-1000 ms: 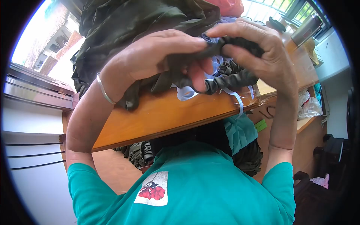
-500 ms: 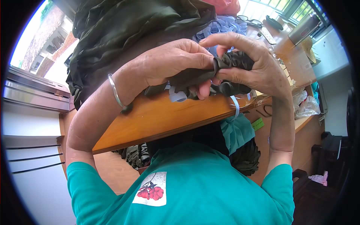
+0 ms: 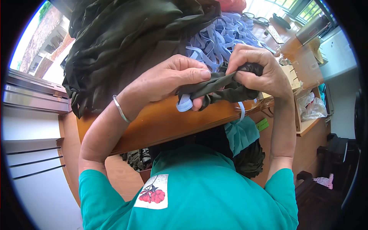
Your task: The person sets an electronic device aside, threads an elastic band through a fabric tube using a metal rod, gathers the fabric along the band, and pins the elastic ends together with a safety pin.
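Note:
A dark olive fabric tube (image 3: 216, 83), gathered in places, stretches between my two hands above the table edge. My left hand (image 3: 172, 74) pinches its left end between thumb and fingers. Just below that thumb, a pale blue-white elastic band (image 3: 184, 103) loops out of the cloth. My right hand (image 3: 264, 71) is closed round the bunched right part of the tube, thumb and index finger gripping the fabric. Some fingertips of both hands are hidden behind the cloth.
A large heap of dark olive cloth (image 3: 126, 50) covers the table's left side. Behind my hands lies a pile of pale blue elastic strips (image 3: 218, 38). Glasses (image 3: 256, 18) and a metal flask (image 3: 312, 28) stand farther right. The wooden table edge (image 3: 165, 130) is close to my body.
My right hand has drawn away from my left thumb toward the right, closing more tightly on the bunched cloth. The fabric between the hands is now longer and straighter.

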Available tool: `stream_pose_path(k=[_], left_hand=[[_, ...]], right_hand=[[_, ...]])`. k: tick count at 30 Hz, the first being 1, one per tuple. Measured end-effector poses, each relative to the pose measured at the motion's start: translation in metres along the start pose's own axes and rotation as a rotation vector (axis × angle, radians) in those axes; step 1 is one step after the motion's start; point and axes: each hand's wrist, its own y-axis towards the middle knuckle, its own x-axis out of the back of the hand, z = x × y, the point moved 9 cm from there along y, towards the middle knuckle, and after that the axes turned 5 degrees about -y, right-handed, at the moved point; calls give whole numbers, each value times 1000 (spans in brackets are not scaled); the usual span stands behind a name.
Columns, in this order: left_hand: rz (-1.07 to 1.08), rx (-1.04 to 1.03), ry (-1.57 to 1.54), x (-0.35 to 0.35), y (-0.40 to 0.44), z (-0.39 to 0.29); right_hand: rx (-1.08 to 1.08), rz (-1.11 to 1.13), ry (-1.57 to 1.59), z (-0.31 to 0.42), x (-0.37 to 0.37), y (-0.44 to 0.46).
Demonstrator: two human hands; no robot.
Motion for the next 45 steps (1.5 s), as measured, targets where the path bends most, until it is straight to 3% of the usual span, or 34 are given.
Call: stream_pose_path(k=[2, 7, 11, 19, 22, 25, 33, 39, 45], left_hand=[[-72, -33, 133, 7, -1, -1], [-163, -88, 14, 11, -5, -10], [-160, -84, -51, 13, -6, -7], [-137, -134, 123, 10, -3, -9], [-243, -236, -1, 11, -6, -17], [-146, -400, -133, 14, -8, -25], [-69, -503, -86, 10, -11, -26], [-86, -524, -74, 15, -10, -29], [-55, -396, 14, 10, -4, -14]], right_hand=[[-20, 10, 33, -5, -5, 0], [-22, -157, 179, -11, -12, 1], [27, -245, 116, -8, -15, -4], [0, -188, 186, -12, -20, -11], [-18, -230, 365, -21, -20, -16], [-65, -293, 489, -31, -18, -23], [-75, -394, 553, -35, -19, -30], [-51, -334, 518, -33, -21, -30], [-64, -355, 565, -32, -30, -29]])
